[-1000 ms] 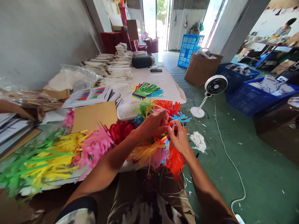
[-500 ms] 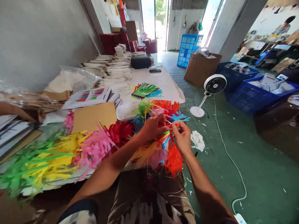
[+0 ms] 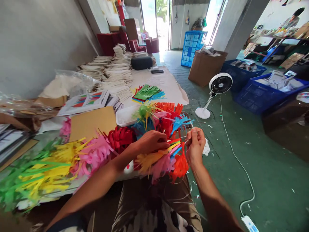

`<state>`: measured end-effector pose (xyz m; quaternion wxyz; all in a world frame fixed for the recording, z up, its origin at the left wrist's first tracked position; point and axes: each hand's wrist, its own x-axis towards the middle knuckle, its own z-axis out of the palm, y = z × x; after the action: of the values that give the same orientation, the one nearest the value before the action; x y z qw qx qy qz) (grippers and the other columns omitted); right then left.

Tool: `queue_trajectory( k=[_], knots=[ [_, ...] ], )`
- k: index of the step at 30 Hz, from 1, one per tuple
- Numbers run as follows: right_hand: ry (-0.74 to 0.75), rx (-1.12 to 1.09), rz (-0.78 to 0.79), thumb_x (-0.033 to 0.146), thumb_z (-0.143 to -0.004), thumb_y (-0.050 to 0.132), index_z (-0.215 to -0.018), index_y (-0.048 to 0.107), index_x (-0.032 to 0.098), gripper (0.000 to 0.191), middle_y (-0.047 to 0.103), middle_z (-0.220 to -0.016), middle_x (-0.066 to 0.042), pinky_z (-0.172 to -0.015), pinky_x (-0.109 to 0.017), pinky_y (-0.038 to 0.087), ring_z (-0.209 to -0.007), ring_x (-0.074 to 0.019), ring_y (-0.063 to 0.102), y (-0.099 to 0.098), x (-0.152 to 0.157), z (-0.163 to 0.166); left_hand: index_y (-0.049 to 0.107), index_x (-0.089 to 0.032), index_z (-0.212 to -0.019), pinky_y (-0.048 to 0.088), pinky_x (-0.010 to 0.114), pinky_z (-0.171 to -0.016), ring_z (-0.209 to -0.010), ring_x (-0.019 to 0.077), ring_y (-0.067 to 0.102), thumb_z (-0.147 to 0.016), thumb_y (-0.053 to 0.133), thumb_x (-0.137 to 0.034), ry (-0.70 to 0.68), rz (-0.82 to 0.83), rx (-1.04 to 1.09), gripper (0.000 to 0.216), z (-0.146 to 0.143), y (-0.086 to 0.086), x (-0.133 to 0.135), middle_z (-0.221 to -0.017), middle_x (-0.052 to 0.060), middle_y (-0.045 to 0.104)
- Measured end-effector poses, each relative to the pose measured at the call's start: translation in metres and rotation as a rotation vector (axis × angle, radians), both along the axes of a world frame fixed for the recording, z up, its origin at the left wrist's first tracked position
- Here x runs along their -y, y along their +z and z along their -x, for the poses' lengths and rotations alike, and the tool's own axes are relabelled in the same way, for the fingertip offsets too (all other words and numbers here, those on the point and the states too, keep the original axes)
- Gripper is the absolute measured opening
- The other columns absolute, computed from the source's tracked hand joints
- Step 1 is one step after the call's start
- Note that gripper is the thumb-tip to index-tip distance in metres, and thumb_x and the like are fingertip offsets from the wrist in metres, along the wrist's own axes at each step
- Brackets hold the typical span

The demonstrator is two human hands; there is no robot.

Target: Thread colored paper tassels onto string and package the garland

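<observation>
Paper-fringe bundle (image 3: 164, 161) at the tabletop (image 3: 166, 82) near edge, 6 o'clock. Left hand (image 3: 151, 142): grip closed over the bundle. Right hand (image 3: 196, 146), at its 3 o'clock: grip pinching a thin strand (image 3: 181, 138). Green fringe stack (image 3: 146, 91) at 12 o'clock.

The long, pale-topped table (image 3: 169, 84) runs along the wall (image 3: 36, 42). At its near edge lie paper fringes (image 3: 48, 167) — green, yellow, pink, red — then a brown card sheet (image 3: 93, 121) and a white tray (image 3: 124, 116). Mid-table sits a flat pile of cut coloured paper (image 3: 147, 92); pale paper stacks (image 3: 116, 69) line the wall edge, with a phone (image 3: 157, 71) beyond.
</observation>
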<state>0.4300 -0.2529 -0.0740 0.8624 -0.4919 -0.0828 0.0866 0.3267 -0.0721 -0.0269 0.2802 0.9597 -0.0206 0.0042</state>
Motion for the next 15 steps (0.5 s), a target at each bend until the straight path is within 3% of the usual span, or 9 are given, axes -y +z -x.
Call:
queue_trajectory(
  k=[2,5,9,15],
  knots=[
    [-0.046,0.02,0.032,0.054,-0.087,0.076,-0.091,0.055,0.024,0.037,0.046,-0.068,0.009,-0.043,-0.019,0.027,-0.05,-0.0067,0.033,-0.009,0.002,0.005,0.071,-0.019,-0.073,0.037,0.026,-0.066,-0.07,0.0135,0.059,-0.099,0.061,-0.043,-0.04,-0.066,0.065,0.037,-0.012,0.003,0.0,-0.077,0.002,0.068],
    [-0.076,0.016,0.09,0.054,-0.09,0.074,-0.089,0.058,0.023,0.035,0.049,-0.075,0.006,-0.046,-0.019,0.03,-0.056,-0.0075,0.039,-0.021,0.001,0.009,0.072,-0.018,-0.077,0.042,0.029,-0.074,-0.084,0.0187,0.062,-0.099,0.059,-0.031,-0.029,-0.271,0.2,0.029,-0.042,0.007,0.004,-0.088,0.007,0.07],
    [-0.072,-0.002,0.118,0.054,-0.091,0.073,-0.089,0.058,0.023,0.034,0.047,-0.075,0.007,-0.045,-0.02,0.027,-0.055,-0.008,0.036,-0.032,-0.002,0.007,0.074,-0.017,-0.084,0.042,0.035,-0.077,-0.09,0.0237,0.06,-0.099,0.055,-0.018,-0.188,-0.524,0.201,0.023,-0.083,0.002,0.013,-0.093,0.011,0.067],
    [-0.075,0.062,0.207,0.055,-0.095,0.065,-0.087,0.054,0.023,0.035,0.039,-0.07,0.008,-0.047,-0.023,0.025,-0.055,-0.0092,0.03,-0.04,-0.001,0.004,0.075,-0.014,-0.091,0.042,0.041,-0.084,-0.101,0.0275,0.059,-0.101,0.05,-0.017,-0.369,-0.614,0.208,0.027,-0.104,-0.014,0.014,-0.103,0.013,0.068]
  ],
)
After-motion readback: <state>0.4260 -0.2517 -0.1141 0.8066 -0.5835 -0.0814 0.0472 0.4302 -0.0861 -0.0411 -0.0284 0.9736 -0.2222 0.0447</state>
